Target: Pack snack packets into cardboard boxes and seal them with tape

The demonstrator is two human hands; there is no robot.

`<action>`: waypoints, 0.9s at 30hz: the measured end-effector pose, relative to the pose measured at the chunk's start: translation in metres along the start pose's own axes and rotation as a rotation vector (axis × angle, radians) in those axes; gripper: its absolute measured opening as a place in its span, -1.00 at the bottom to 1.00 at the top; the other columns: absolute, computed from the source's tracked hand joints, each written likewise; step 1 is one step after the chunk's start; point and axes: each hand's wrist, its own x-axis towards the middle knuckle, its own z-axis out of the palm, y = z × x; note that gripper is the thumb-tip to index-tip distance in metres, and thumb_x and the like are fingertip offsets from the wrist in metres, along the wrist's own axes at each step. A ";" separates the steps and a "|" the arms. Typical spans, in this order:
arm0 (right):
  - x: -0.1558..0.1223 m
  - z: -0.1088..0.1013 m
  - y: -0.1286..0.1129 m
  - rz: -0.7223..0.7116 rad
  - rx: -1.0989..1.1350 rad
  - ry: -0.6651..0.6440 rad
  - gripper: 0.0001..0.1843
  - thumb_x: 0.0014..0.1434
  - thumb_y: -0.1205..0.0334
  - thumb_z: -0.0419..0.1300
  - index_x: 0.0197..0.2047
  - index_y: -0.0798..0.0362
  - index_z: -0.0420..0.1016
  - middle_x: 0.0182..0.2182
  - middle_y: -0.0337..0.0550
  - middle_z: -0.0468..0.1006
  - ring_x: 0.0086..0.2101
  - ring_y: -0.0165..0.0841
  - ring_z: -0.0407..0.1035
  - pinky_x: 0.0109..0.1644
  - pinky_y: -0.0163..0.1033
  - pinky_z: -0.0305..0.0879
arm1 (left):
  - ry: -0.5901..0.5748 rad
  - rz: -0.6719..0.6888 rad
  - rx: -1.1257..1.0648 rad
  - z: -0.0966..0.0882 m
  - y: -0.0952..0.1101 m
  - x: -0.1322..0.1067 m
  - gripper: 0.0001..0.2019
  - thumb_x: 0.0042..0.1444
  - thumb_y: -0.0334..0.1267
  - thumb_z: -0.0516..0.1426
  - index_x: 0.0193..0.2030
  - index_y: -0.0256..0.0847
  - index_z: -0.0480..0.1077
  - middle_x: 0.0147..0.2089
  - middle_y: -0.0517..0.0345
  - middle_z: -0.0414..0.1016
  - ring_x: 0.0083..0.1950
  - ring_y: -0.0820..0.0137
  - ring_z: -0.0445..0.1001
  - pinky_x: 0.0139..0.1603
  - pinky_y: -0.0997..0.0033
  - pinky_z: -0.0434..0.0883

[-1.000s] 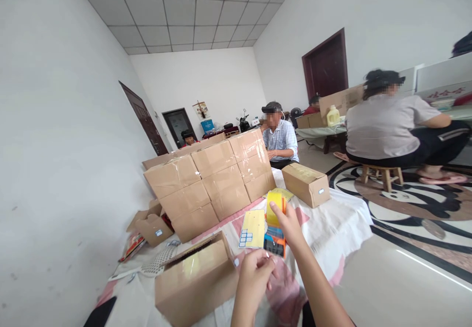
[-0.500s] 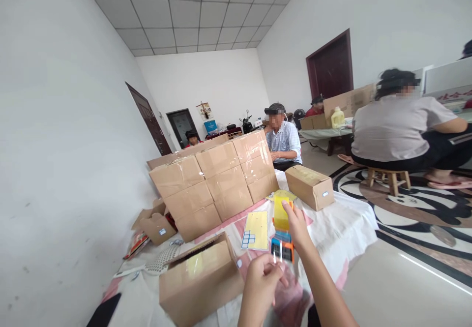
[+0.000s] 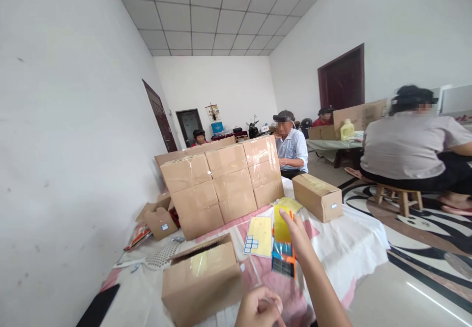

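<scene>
My right hand (image 3: 298, 231) grips a flat yellow, blue and orange item (image 3: 283, 248), with the thumb on its yellow upper part. Its lower end has a dark panel and orange edges, and the exact kind is unclear. Below it, at the bottom of the view, my left hand (image 3: 260, 307) is closed in a pinch. Something small and pale shows at those fingertips, too blurred to name. Just left of the held item lies a pale yellow sheet (image 3: 258, 236) with blue-outlined squares, on the white and pink cloth (image 3: 332, 248).
An open cardboard box (image 3: 201, 280) stands at front left. Stacked taped boxes (image 3: 217, 189) form a wall behind it. A long carton (image 3: 317, 196) sits at the right. A white perforated piece (image 3: 162, 257) and a dark flat object (image 3: 98, 305) lie left. Several people sit beyond.
My left hand has moved down, away from the item, and the clear strip seen at its fingers no longer shows. My right hand still holds the item. The view has shifted slightly.
</scene>
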 end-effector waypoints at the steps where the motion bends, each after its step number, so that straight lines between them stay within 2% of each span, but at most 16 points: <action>1: -0.001 0.003 0.001 -0.005 -0.017 -0.013 -0.62 0.04 -0.12 0.34 -0.27 0.02 0.47 -0.44 -0.11 0.59 -0.42 -0.16 0.52 -0.43 -0.17 0.40 | 0.017 -0.003 0.006 -0.003 -0.001 0.000 -0.58 -0.05 0.11 0.30 -0.34 -0.26 0.50 -0.55 0.06 0.55 -0.61 0.48 0.31 -0.51 0.49 0.01; 7: -0.005 0.016 0.003 0.022 -0.060 -0.065 -0.57 0.05 -0.19 0.32 -0.31 0.01 0.43 -0.42 -0.10 0.59 -0.43 -0.19 0.51 -0.45 -0.20 0.37 | 0.080 -0.001 0.023 -0.013 -0.010 0.004 -0.41 -0.06 0.19 0.29 -0.10 -0.33 0.53 -0.56 0.07 0.54 -0.64 0.53 0.12 -0.53 0.47 -0.06; 9: -0.008 0.018 0.000 0.023 -0.070 -0.081 -0.54 0.04 -0.22 0.32 -0.31 0.03 0.45 -0.42 -0.06 0.60 -0.43 -0.19 0.51 -0.44 -0.20 0.37 | 0.109 0.006 -0.014 -0.013 -0.011 0.006 -0.29 -0.08 0.20 0.30 0.07 -0.36 0.48 -0.58 0.10 0.52 -0.62 0.49 0.19 -0.52 0.48 0.03; 11: -0.010 0.019 -0.003 0.031 -0.074 -0.096 -0.52 0.02 -0.23 0.32 -0.31 0.05 0.47 -0.43 -0.05 0.61 -0.46 -0.21 0.49 -0.45 -0.21 0.36 | 0.116 0.019 -0.054 -0.012 -0.010 0.006 -0.20 -0.11 0.23 0.32 0.14 -0.36 0.45 -0.60 0.14 0.47 -0.58 0.43 0.30 -0.50 0.46 0.12; 13: -0.011 0.018 -0.004 0.039 -0.069 -0.122 -0.52 0.03 -0.22 0.32 -0.31 0.07 0.48 -0.45 -0.06 0.60 -0.49 -0.25 0.47 -0.46 -0.23 0.34 | 0.092 0.020 -0.054 -0.011 -0.007 0.007 -0.20 -0.10 0.32 0.28 0.09 -0.33 0.48 -0.59 0.15 0.46 -0.60 0.44 0.30 -0.55 0.46 0.13; 17: -0.011 0.015 0.001 0.049 -0.019 -0.204 -0.57 0.07 -0.14 0.33 -0.31 0.10 0.52 -0.41 -0.07 0.61 -0.47 -0.32 0.46 -0.45 -0.29 0.32 | 0.034 0.068 -0.014 -0.006 -0.001 0.009 -0.17 -0.06 0.49 0.12 -0.06 -0.34 0.51 -0.60 0.16 0.40 -0.67 0.51 0.21 -0.68 0.49 0.01; 20: -0.012 0.013 0.005 0.076 0.000 -0.240 -0.60 0.09 -0.11 0.34 -0.28 0.11 0.55 -0.36 -0.06 0.63 -0.46 -0.33 0.45 -0.45 -0.30 0.32 | 0.033 0.146 -0.035 -0.001 0.000 0.011 -0.22 -0.06 0.50 0.11 -0.26 -0.33 0.50 -0.62 0.18 0.33 -0.65 0.50 0.27 -0.69 0.52 0.03; 22: -0.014 0.011 0.006 0.088 -0.006 -0.265 -0.59 0.10 -0.10 0.33 -0.26 0.12 0.55 -0.33 -0.04 0.64 -0.44 -0.31 0.47 -0.43 -0.28 0.33 | 0.062 0.180 -0.047 0.002 0.000 0.013 -0.24 -0.08 0.52 0.11 -0.35 -0.32 0.48 -0.64 0.19 0.30 -0.67 0.52 0.23 -0.69 0.52 0.00; 27: -0.019 0.002 0.003 0.010 -0.118 -0.355 -0.52 0.05 -0.11 0.39 -0.12 0.09 0.54 -0.18 0.00 0.65 -0.17 -0.13 0.54 -0.15 -0.16 0.44 | 0.137 0.205 -0.048 0.006 -0.004 0.018 -0.22 -0.11 0.56 0.07 -0.50 -0.29 0.43 -0.70 0.17 0.29 -0.74 0.59 0.05 -0.68 0.49 -0.07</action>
